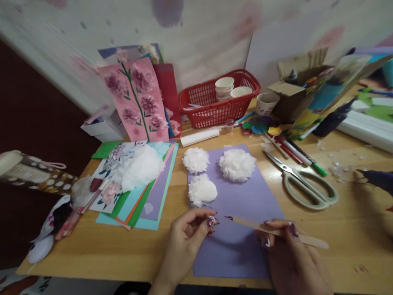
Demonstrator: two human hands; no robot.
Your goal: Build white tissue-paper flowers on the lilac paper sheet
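My right hand point(285, 243) grips a flat wooden craft stick point(254, 225) with a dark, pointed tip aimed left. Facing that tip, a short gap away, my left hand point(189, 236) is closed in a pinch; whatever its fingertips hold is too small to make out. Both hands are over a purple sheet of paper point(232, 258). White ruffled paper flowers lie near the sheet's far end: one at the right point(237, 164), one at the upper left point(196, 160) and one below it point(202, 190), the left two overlapping the sheet's edge.
Scissors point(305, 182) lie right of the sheet, with a glue gun point(383, 184) farther right. White tissue point(142, 166) rests on coloured papers at left. Behind stand a red basket point(214, 114) with cups, a pink flower picture point(138, 102) and a cardboard box point(286, 90).
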